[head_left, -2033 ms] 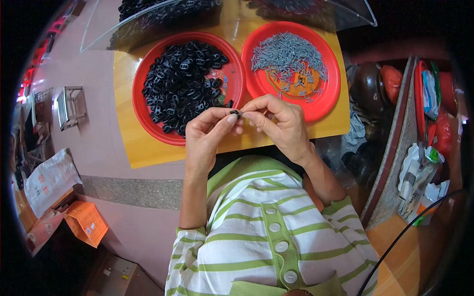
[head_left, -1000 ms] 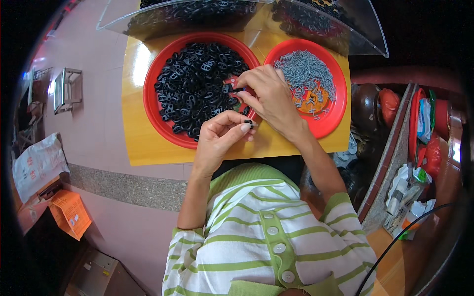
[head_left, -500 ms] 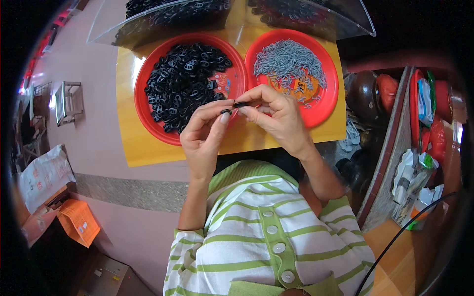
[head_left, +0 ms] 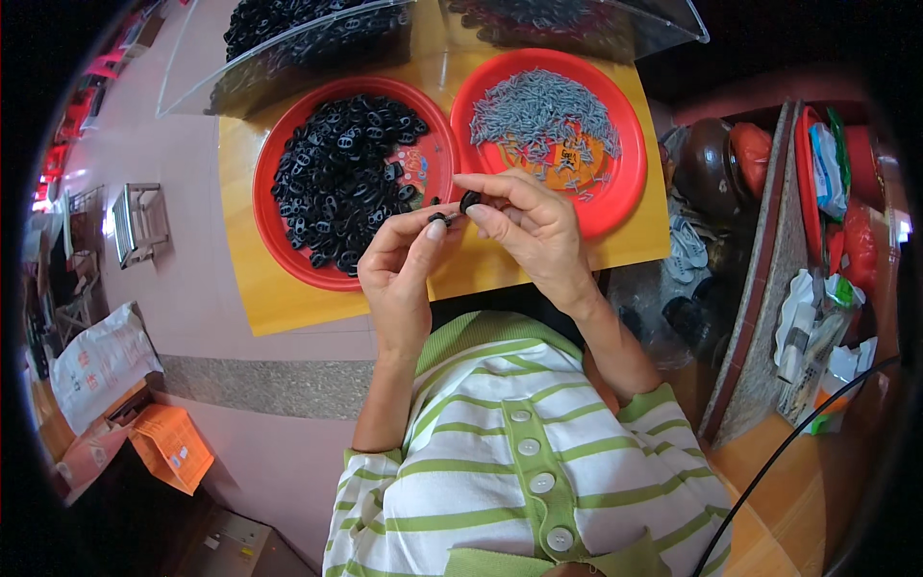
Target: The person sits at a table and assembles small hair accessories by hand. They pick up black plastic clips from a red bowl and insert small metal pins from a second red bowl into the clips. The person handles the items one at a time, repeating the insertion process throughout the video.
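Observation:
My left hand [head_left: 399, 269] pinches a small black part [head_left: 438, 218] between thumb and fingertips. Opposite it, my right hand [head_left: 540, 236] grips a black plastic piece [head_left: 470, 200] with thumb and forefinger. The two sets of fingertips almost meet, and a thin metal shank [head_left: 456, 217] seems to run between the pieces. Both hands are above the near side of two red trays. The left red tray [head_left: 261, 226] holds a heap of black oval plastic pieces [head_left: 336, 178] with two holes. Small grey screw-like pins [head_left: 538, 108] fill much of the right red tray [head_left: 630, 135].
A yellow board [head_left: 308, 313] carries both trays. Behind them, a clear plastic bin [head_left: 317, 48] holds more black pieces. At right, a dark jar [head_left: 707, 159] and packages stand beside a ledge [head_left: 755, 279]. A metal stool [head_left: 137, 223] and an orange bag [head_left: 171, 445] are at left.
The black piece in my right hand has turned and shows its broader face. Trays and board appear shifted slightly left as the view moved. Both hands keep their pinch.

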A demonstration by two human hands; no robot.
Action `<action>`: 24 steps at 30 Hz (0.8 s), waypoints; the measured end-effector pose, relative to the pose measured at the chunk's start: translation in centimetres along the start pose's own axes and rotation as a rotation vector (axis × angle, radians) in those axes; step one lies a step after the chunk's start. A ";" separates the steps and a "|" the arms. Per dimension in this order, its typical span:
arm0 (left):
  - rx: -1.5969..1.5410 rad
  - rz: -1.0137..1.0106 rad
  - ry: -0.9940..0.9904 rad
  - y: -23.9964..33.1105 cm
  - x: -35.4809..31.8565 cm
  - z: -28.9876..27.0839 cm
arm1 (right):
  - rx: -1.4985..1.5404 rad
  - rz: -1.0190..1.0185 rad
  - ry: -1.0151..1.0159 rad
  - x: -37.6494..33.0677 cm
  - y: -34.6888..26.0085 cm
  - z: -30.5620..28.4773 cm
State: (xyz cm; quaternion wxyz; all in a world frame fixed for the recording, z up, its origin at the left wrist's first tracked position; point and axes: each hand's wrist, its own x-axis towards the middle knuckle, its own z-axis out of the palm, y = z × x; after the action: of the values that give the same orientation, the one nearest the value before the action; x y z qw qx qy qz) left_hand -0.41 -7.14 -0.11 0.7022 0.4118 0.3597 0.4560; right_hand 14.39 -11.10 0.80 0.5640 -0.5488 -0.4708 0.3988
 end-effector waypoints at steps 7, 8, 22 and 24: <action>-0.055 -0.120 -0.039 -0.6 0.4 -1.0 | -0.135 -0.027 -0.082 -0.2 -0.2 -0.4; -0.054 -0.124 -0.044 -0.6 0.4 -1.2 | -0.169 -0.048 -0.103 -0.1 -0.3 -0.5; -0.026 -0.221 -0.068 0.0 0.8 -1.7 | -0.023 0.073 -0.116 0.2 0.2 -0.4; -0.026 -0.211 -0.066 -0.2 0.7 -1.7 | -0.056 0.058 -0.124 0.3 0.1 -0.3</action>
State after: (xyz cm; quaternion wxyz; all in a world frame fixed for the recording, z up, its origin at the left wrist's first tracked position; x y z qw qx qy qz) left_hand -1.57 -6.08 -1.02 0.7631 0.3771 0.3720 0.3703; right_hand 14.78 -10.91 0.73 0.5066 -0.5519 -0.4997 0.4349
